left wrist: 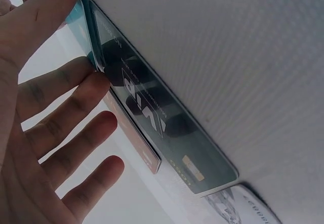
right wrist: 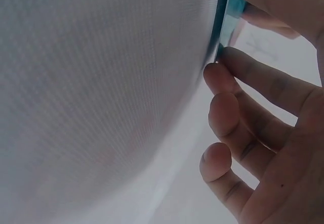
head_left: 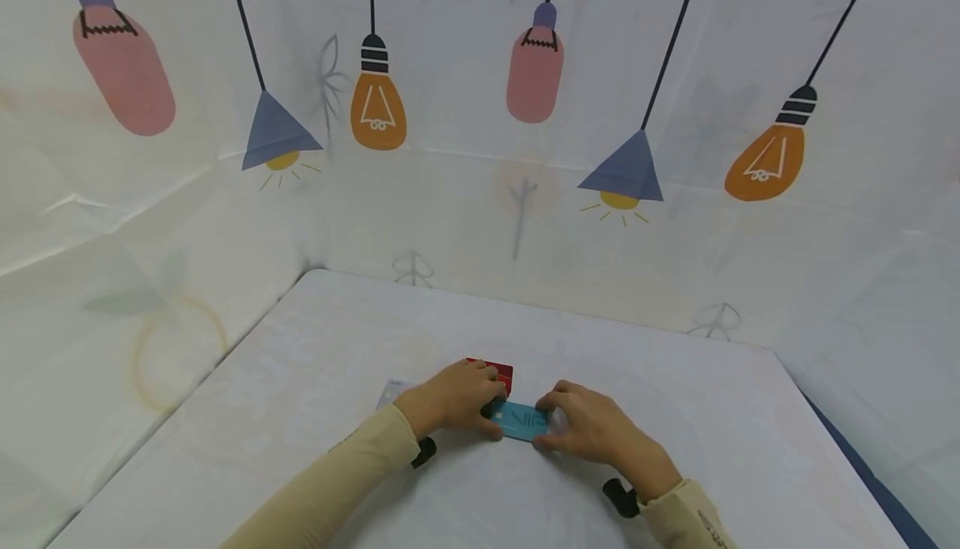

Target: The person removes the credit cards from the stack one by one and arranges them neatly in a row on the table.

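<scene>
A blue card [head_left: 519, 420] with dark lettering lies level between the two hands. My left hand [head_left: 456, 397] pinches its left end between thumb and fingers, while my right hand [head_left: 588, 422] pinches the right end. The left wrist view has the teal card [left wrist: 78, 26] at the left thumb, overlapping a dark green card [left wrist: 152, 100] with VIP lettering that lies below the left hand. In the right wrist view the teal card [right wrist: 230, 19] stands edge-on between thumb and forefinger, the other fingers curled beside it.
A red card [head_left: 502, 372] lies just behind the left hand. Partly hidden by the left wrist is a pale card [head_left: 392, 391]. The white table [head_left: 360, 324] meets a pale curtain [head_left: 465, 207] printed with hanging lamps.
</scene>
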Motion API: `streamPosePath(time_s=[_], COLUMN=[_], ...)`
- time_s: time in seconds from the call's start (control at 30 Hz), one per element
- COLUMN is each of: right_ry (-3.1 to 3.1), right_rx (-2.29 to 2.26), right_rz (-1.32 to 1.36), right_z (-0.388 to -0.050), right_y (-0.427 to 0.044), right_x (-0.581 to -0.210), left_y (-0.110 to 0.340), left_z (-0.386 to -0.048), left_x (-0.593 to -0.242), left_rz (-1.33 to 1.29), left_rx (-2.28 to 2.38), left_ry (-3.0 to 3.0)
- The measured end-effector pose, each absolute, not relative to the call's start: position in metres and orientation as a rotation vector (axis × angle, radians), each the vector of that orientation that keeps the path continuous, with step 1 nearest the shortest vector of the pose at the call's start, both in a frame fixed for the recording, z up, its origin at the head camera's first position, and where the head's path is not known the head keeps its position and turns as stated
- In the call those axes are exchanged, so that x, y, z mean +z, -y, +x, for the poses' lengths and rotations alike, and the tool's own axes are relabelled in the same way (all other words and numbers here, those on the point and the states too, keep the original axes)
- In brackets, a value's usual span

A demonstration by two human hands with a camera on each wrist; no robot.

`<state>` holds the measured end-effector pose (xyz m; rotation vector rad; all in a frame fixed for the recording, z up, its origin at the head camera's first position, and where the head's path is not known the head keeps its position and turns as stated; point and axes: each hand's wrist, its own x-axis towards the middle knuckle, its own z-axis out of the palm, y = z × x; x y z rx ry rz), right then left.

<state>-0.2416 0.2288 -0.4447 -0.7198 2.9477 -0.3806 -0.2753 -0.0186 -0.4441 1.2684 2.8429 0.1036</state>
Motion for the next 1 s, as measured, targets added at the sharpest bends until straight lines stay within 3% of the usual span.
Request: streamPosePath(time_s=[1.0], right_ry=[-3.004], right_rx=[-0.400], right_rz=[-0.632], right_z=[-0.248], right_y=[-0.228], right_x=[-0.433], left_y=[0.042], left_z=[-0.290], left_x=[-0.431], left_rz=[1.253], left_rx=[0.219], left_ry=[-2.946])
